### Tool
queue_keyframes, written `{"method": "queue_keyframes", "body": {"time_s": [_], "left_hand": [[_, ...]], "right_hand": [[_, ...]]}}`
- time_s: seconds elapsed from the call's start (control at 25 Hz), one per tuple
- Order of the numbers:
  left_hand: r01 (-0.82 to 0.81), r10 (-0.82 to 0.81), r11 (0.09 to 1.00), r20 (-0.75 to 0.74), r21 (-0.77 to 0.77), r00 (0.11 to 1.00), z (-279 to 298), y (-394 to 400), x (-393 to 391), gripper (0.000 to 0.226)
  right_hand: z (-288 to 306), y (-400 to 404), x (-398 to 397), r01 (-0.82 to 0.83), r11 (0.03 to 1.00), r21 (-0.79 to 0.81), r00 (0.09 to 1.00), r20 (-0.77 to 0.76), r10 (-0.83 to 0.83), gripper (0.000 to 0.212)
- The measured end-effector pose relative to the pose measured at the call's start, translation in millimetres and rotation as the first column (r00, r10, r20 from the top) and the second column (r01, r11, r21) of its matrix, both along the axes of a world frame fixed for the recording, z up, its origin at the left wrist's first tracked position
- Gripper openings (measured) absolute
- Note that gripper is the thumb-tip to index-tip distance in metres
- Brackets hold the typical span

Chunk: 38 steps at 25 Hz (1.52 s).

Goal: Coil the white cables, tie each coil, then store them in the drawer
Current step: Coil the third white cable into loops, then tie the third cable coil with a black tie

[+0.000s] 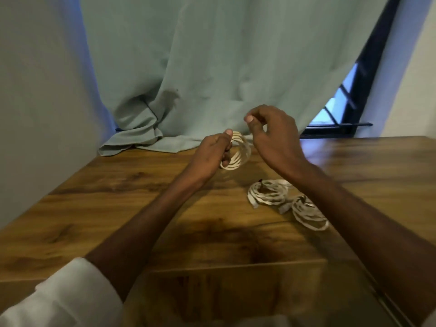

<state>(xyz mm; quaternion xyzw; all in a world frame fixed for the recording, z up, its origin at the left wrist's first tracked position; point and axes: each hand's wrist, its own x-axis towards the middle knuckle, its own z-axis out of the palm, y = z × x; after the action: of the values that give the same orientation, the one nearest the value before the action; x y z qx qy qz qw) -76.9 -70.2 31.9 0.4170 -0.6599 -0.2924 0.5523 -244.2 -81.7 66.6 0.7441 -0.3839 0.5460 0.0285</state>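
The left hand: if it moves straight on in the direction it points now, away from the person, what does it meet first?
Beyond the coil that the left hand grips, probably the curtain heaped on the table's far edge. Depth is unclear.

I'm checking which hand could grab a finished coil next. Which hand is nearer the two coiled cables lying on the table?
Right. The right hand is above and just beyond the two coiled cables, its forearm passing beside them; the left hand is farther left, gripping another coil.
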Motion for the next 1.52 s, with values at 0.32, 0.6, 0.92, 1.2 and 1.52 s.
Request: {"method": "queue_keyframes", "body": {"time_s": [0.32, 0.6, 0.92, 1.2, 1.52], "left_hand": [[0.045, -0.032, 0.991, -0.099, 0.124, 0.995, -28.2, -18.4, -41.9, 0.049], [-0.147, 0.153, 0.986, -0.079, 0.077, 0.985, -34.8, 1.4, -18.0, 0.046], [-0.341, 0.341, 0.940, -0.086, 0.018, 0.936, -24.3, 11.0, 64.6, 0.050], [-0.618, 0.618, 0.786, -0.001, -0.002, 0.786, -37.7, 9.2, 180.9, 0.061], [-0.603, 0.600, 0.794, -0.246, 0.073, 0.761, -35.2, -13.3, 199.9, 0.054]], "right_hand": [[-26.0, -14.3, -138.9, 0.402, 0.802, 0.443, 0.891, -0.392, -0.230, 0.028], [-50.8, -30.9, -144.3, 0.499, 0.646, 0.578, 0.847, -0.484, -0.222, 0.033], [15.8, -7.4, -60.4, -0.393, 0.537, 0.747, 0.899, 0.436, 0.051, 0.031], [5.7, -21.3, 108.4, -0.519, 0.347, 0.781, 0.847, 0.416, 0.331, 0.025], [-51.6, -38.1, 189.2, -0.457, 0.659, 0.597, 0.874, 0.163, 0.458, 0.013]]}}
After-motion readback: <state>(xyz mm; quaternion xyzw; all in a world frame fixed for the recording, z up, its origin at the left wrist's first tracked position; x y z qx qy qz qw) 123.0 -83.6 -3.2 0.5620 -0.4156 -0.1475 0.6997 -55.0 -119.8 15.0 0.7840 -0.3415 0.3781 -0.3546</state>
